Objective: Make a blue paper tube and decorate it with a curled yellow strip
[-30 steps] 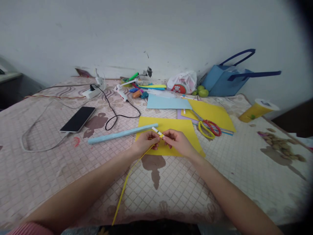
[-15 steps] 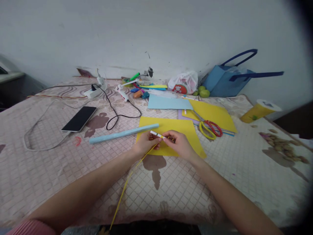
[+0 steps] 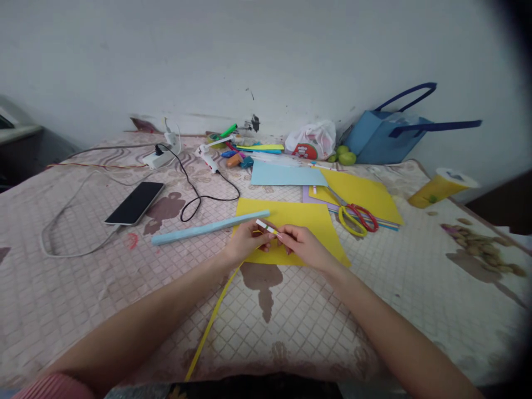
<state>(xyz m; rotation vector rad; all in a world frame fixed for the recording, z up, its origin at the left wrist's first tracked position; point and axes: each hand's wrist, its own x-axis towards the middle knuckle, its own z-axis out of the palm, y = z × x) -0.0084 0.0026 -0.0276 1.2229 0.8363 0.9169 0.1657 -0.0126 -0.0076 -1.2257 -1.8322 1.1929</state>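
Observation:
Both hands meet over a yellow paper sheet. A thin white stick with a narrow green band and some yellow at its lower end pokes up between them. My left hand is closed on the stick, thumb and fingertips pinched together. On its other end my right hand is pinched as well, its fingertips close to the left thumb. From under my left hand a narrow yellow paper strip trails down to the front table edge; where it meets the stick is hidden by the fingers.
A light-blue paper tube lies left of the hands. Scissors rest on stacked coloured paper to the right. Further left are a phone and a corded glue gun. A yellow canister stands far right.
The yellow strip has shifted and now hangs slacker, flatter side showing, below my left hand. My right fingers have changed their grip slightly; the stick stays nearly in place.

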